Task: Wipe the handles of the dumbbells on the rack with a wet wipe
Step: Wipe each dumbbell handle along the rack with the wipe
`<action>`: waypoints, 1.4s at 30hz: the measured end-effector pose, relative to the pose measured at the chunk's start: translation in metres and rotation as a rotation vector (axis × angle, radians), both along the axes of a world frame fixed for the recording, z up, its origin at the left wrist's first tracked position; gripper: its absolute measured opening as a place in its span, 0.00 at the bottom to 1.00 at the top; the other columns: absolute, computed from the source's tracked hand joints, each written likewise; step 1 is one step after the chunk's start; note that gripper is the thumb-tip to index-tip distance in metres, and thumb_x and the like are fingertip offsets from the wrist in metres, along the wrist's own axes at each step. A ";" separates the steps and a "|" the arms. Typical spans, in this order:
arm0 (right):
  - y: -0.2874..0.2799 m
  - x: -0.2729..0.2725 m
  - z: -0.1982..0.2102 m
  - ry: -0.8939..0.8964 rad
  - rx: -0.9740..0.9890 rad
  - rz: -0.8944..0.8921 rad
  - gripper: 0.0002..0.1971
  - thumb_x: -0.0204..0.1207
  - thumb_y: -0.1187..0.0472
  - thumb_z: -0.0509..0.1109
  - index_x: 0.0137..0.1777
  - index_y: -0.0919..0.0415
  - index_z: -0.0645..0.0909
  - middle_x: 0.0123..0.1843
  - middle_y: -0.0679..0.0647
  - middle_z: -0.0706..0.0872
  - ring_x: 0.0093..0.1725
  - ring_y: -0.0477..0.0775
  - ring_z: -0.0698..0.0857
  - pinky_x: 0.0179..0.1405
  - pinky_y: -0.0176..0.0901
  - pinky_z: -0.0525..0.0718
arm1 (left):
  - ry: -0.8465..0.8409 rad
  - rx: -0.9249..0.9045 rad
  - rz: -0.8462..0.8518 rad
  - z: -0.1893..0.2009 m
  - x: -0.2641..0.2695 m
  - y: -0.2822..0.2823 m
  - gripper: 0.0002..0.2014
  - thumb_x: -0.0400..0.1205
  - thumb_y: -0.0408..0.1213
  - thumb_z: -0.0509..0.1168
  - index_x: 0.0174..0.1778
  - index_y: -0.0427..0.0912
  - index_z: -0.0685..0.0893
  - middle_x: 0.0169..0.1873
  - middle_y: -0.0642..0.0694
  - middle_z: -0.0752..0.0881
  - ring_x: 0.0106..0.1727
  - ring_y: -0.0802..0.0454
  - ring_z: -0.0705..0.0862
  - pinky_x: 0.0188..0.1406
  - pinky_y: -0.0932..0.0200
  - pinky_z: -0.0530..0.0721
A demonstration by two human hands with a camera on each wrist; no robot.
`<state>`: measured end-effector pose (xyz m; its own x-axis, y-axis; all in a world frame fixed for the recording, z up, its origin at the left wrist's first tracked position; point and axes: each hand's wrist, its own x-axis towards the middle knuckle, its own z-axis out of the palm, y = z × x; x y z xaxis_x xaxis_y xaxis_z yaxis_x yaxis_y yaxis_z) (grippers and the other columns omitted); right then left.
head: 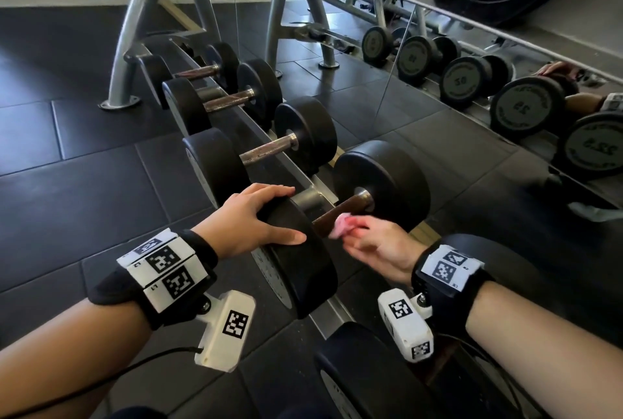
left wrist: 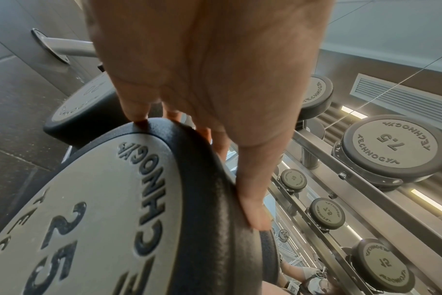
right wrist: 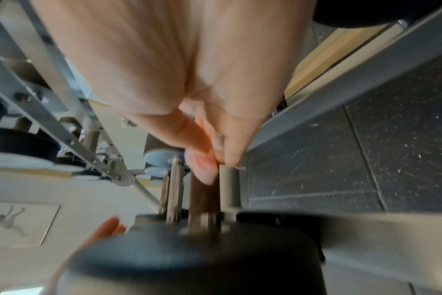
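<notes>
From up high, we see our left hand point(head: 259, 216) lie flat with straight fingers on the dumbbell's point(head: 296, 250) near end to keep it still, while our right hand point(head: 374, 246) pinches the wet wipe point(head: 342, 225) against its handle point(head: 340, 213). Close by the left wrist, our fingers point(left wrist: 253, 199) press the round end marked 25 point(left wrist: 88, 219). Close by the right wrist, curled fingertips point(right wrist: 202, 167) touch the brown bar, so we can rub it clean.

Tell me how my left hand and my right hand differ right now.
The left hand rests on the 25 dumbbell's near head, fingers spread; the right hand pinches a pink wet wipe. The left holds nothing; the right has the wipe at that dumbbell's brown handle. Both wear tagged wrist bands.
</notes>
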<state>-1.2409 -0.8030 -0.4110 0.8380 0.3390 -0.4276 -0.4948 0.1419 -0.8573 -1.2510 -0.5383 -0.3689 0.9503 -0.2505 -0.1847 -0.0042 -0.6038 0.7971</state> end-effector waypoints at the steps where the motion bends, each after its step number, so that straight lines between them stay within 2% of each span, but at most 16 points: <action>1: 0.002 -0.002 0.000 0.016 0.001 0.070 0.22 0.78 0.84 0.52 0.63 0.69 0.79 0.58 0.62 0.85 0.65 0.54 0.85 0.69 0.44 0.80 | 0.001 0.000 0.000 0.000 0.000 0.000 0.48 0.55 0.66 0.76 0.76 0.67 0.72 0.71 0.61 0.70 0.76 0.50 0.69 0.77 0.42 0.73; 4: 0.002 0.003 0.002 0.077 0.040 0.090 0.22 0.79 0.84 0.52 0.64 0.69 0.80 0.59 0.64 0.86 0.63 0.56 0.86 0.62 0.44 0.86 | 0.005 0.008 -0.001 0.001 -0.001 0.000 0.48 0.56 0.66 0.75 0.77 0.67 0.71 0.72 0.60 0.69 0.76 0.49 0.68 0.77 0.42 0.72; 7: -0.004 0.013 0.006 0.136 0.116 -0.033 0.21 0.79 0.84 0.49 0.58 0.72 0.82 0.53 0.67 0.86 0.57 0.58 0.85 0.57 0.46 0.89 | 0.012 0.011 0.001 0.002 0.001 -0.001 0.48 0.57 0.65 0.76 0.77 0.67 0.71 0.73 0.60 0.69 0.77 0.49 0.68 0.78 0.41 0.72; 9: -0.007 0.015 0.007 0.152 0.138 -0.081 0.20 0.79 0.85 0.49 0.57 0.74 0.80 0.54 0.70 0.84 0.61 0.63 0.82 0.53 0.46 0.91 | 0.012 0.007 0.003 0.001 0.001 -0.001 0.46 0.60 0.62 0.78 0.77 0.67 0.71 0.73 0.60 0.69 0.77 0.49 0.68 0.78 0.41 0.72; 11: -0.006 0.014 0.008 0.147 0.113 -0.072 0.21 0.78 0.86 0.49 0.60 0.73 0.80 0.57 0.70 0.85 0.65 0.61 0.84 0.49 0.44 0.91 | 0.008 0.005 0.006 0.000 0.001 0.000 0.45 0.61 0.61 0.79 0.77 0.67 0.71 0.73 0.60 0.69 0.77 0.49 0.68 0.78 0.41 0.72; 13: -0.004 0.011 0.009 0.138 0.072 -0.036 0.23 0.78 0.86 0.50 0.63 0.72 0.80 0.60 0.69 0.85 0.59 0.56 0.89 0.51 0.42 0.90 | 0.012 0.004 0.008 0.000 0.001 0.000 0.45 0.61 0.61 0.79 0.76 0.67 0.72 0.73 0.60 0.70 0.77 0.49 0.69 0.78 0.41 0.72; 16: -0.003 0.008 0.014 0.153 0.094 0.047 0.27 0.76 0.87 0.47 0.58 0.72 0.85 0.58 0.67 0.84 0.62 0.58 0.83 0.52 0.41 0.90 | 0.026 0.002 0.012 0.002 0.001 0.000 0.44 0.61 0.59 0.80 0.76 0.67 0.72 0.72 0.59 0.70 0.76 0.48 0.69 0.77 0.41 0.73; 19: -0.005 0.008 0.027 0.177 0.112 0.125 0.24 0.77 0.86 0.47 0.56 0.73 0.84 0.52 0.63 0.85 0.54 0.54 0.84 0.60 0.44 0.88 | 0.050 0.002 0.019 0.005 0.001 -0.001 0.42 0.64 0.56 0.82 0.75 0.66 0.73 0.71 0.58 0.70 0.76 0.48 0.70 0.76 0.41 0.74; 21: -0.008 0.011 0.039 0.119 0.013 0.185 0.20 0.79 0.83 0.51 0.60 0.72 0.81 0.51 0.62 0.87 0.53 0.52 0.87 0.64 0.44 0.85 | 0.053 0.007 0.018 0.008 0.001 -0.001 0.41 0.65 0.55 0.82 0.75 0.65 0.74 0.70 0.58 0.70 0.76 0.48 0.70 0.77 0.41 0.74; 24: -0.009 0.022 0.062 -0.003 -0.141 0.161 0.17 0.82 0.79 0.56 0.60 0.69 0.83 0.54 0.65 0.89 0.56 0.56 0.90 0.59 0.45 0.88 | 0.057 0.008 0.009 0.009 0.002 -0.001 0.40 0.66 0.54 0.82 0.75 0.65 0.74 0.70 0.58 0.71 0.75 0.49 0.71 0.77 0.42 0.74; 26: -0.004 0.034 0.078 -0.134 -0.271 0.116 0.12 0.84 0.74 0.61 0.55 0.65 0.85 0.52 0.63 0.91 0.53 0.56 0.91 0.55 0.45 0.90 | 0.057 0.012 -0.002 0.009 0.003 -0.001 0.40 0.66 0.54 0.82 0.74 0.66 0.74 0.70 0.59 0.71 0.75 0.51 0.71 0.77 0.43 0.73; 30: 0.010 0.056 0.090 -0.640 -0.856 0.142 0.05 0.78 0.65 0.73 0.43 0.54 0.84 0.44 0.51 0.92 0.49 0.49 0.90 0.57 0.46 0.85 | 0.018 0.005 -0.024 0.004 0.002 0.003 0.41 0.64 0.59 0.81 0.74 0.68 0.73 0.70 0.63 0.71 0.74 0.53 0.70 0.77 0.46 0.73; 32: 0.017 0.059 0.083 -0.777 -1.058 0.201 0.07 0.76 0.61 0.75 0.40 0.49 0.82 0.41 0.47 0.91 0.46 0.44 0.88 0.49 0.39 0.82 | -0.040 0.031 -0.044 0.000 0.000 0.007 0.43 0.62 0.66 0.77 0.75 0.71 0.71 0.70 0.67 0.70 0.73 0.57 0.67 0.76 0.52 0.70; 35: 0.025 0.064 0.070 -0.838 -1.205 0.363 0.08 0.75 0.60 0.74 0.39 0.47 0.79 0.39 0.44 0.88 0.43 0.40 0.86 0.41 0.29 0.77 | -0.123 0.060 -0.084 -0.007 -0.002 0.012 0.47 0.57 0.77 0.68 0.76 0.75 0.68 0.72 0.71 0.68 0.70 0.59 0.65 0.75 0.56 0.67; 39: 0.024 0.064 0.058 -0.799 -1.248 0.557 0.06 0.79 0.58 0.73 0.44 0.54 0.78 0.35 0.44 0.85 0.36 0.37 0.84 0.37 0.25 0.73 | -0.165 0.040 -0.139 -0.011 0.002 0.019 0.43 0.56 0.80 0.65 0.71 0.83 0.67 0.70 0.74 0.69 0.66 0.59 0.65 0.71 0.61 0.65; 42: 0.025 0.061 0.049 -0.775 -1.304 0.592 0.13 0.80 0.57 0.71 0.58 0.46 0.72 0.37 0.46 0.85 0.35 0.40 0.84 0.39 0.39 0.78 | -0.179 0.025 -0.179 -0.012 0.009 0.024 0.42 0.56 0.80 0.64 0.69 0.83 0.67 0.65 0.74 0.70 0.63 0.59 0.65 0.67 0.62 0.65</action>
<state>-1.1800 -0.7785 -0.3618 0.8684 0.4404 -0.2280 0.3704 -0.8817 -0.2922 -1.2418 -0.5143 -0.3809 0.9092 -0.4157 -0.0257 -0.2530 -0.6002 0.7588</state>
